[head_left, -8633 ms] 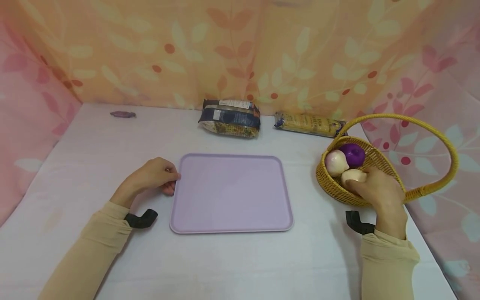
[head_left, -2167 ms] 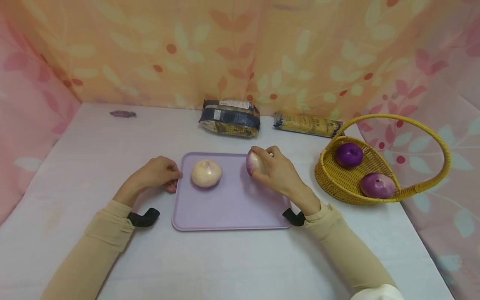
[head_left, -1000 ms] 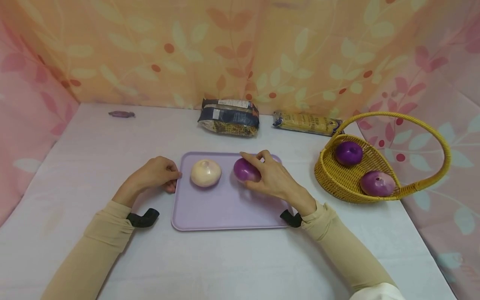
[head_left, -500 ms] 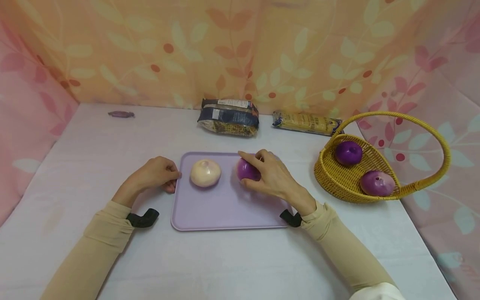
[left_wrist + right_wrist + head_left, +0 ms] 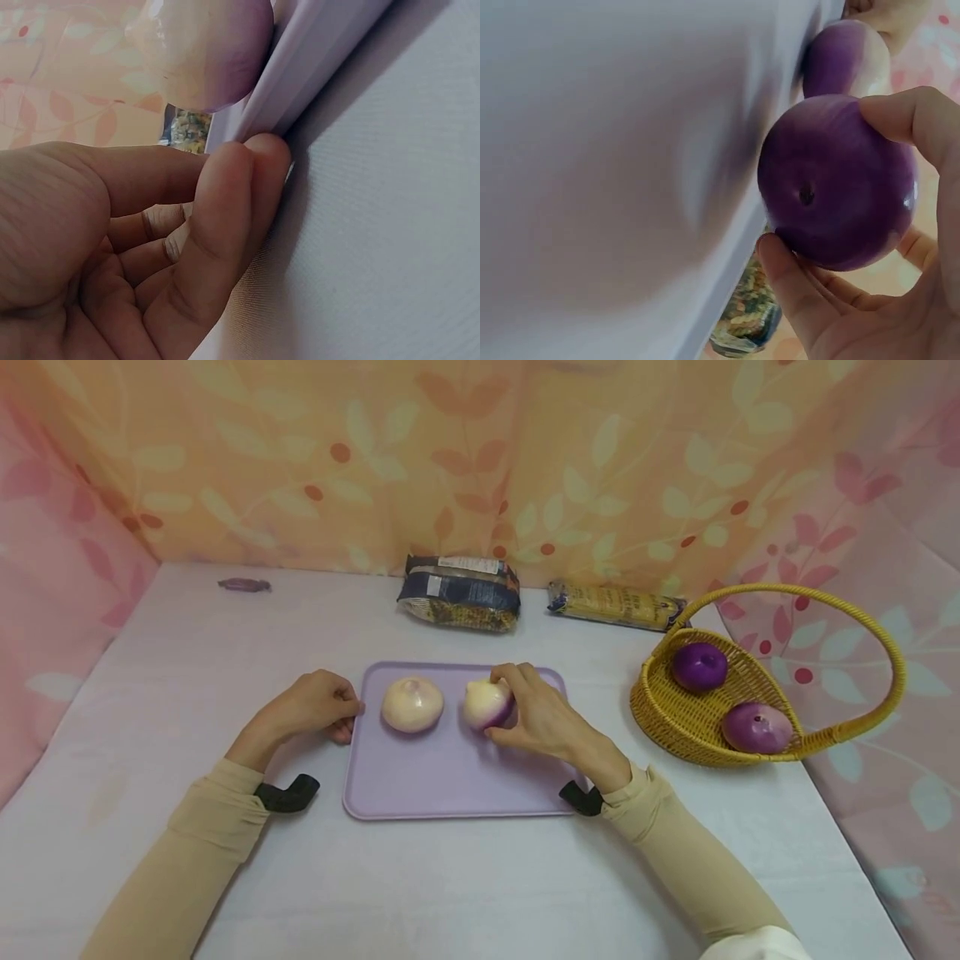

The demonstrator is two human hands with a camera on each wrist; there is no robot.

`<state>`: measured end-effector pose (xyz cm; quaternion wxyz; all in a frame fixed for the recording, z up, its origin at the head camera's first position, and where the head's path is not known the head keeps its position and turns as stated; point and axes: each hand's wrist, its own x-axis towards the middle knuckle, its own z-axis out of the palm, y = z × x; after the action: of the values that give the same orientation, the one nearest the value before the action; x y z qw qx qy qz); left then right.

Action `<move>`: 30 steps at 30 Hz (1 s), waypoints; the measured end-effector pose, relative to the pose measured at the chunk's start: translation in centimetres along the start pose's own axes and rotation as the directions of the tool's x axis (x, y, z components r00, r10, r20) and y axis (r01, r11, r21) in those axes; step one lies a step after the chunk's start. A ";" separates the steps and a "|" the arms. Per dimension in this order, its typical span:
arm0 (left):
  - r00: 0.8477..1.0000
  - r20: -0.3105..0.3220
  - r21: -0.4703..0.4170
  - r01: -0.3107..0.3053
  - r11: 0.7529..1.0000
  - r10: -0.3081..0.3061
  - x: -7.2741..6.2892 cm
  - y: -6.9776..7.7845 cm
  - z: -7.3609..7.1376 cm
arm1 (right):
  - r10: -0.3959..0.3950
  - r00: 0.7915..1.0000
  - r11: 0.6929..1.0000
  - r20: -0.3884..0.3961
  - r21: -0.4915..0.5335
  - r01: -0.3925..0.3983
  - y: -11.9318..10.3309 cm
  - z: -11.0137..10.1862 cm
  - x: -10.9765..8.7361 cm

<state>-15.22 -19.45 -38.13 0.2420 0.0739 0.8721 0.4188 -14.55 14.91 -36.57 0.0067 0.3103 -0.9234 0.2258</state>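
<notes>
My right hand [image 5: 542, 714] holds a purple-and-white onion [image 5: 483, 705] over the right half of the lilac tray [image 5: 450, 793], fingers and thumb around its sides. Its pale tip points up and left in the head view; the right wrist view shows its purple underside [image 5: 840, 187] with a dark spot. Whether it touches the tray is unclear. On the tray's left half sits another onion [image 5: 412, 705], mostly pale from above. At the tray's left rim, the thumb and forefinger of my left hand [image 5: 315, 706] pinch the edge; the other fingers are curled.
A yellow wicker basket [image 5: 663, 727] with a tall handle stands at right, holding a dark purple onion [image 5: 699, 667] and a lighter purple one [image 5: 757, 727]. Along the back lie a dark pasta bag [image 5: 459, 593], a yellow pasta packet [image 5: 615, 606] and a small purple wrapped thing [image 5: 244, 585].
Earlier my right hand was in the basket; two onions have since come onto or over the tray. In the last second the held onion has turned, bringing its pale tip into view. My left hand stays put.
</notes>
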 end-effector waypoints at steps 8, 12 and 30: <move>1.000 -0.001 0.025 0.004 1.000 -0.004 0.1 0.4 -0.2 | 0.041 0.999 0.993 0.006 -0.114 -0.040 -0.1 0.7 0.1; 1.000 0.002 0.041 -0.003 0.999 0.003 0.1 0.3 -0.3 | 0.056 0.998 0.982 -0.009 -0.181 -0.057 -0.4 1.1 0.5; 1.000 0.001 0.044 -0.003 0.999 0.003 0.1 0.2 -0.1 | 0.239 0.970 0.969 0.040 -0.070 -0.236 0.4 -1.5 -1.2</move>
<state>-15.31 -19.39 -37.98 0.2400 0.0805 0.8810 0.3998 -14.02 16.55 -35.57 -0.0323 0.2023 -0.9607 0.1875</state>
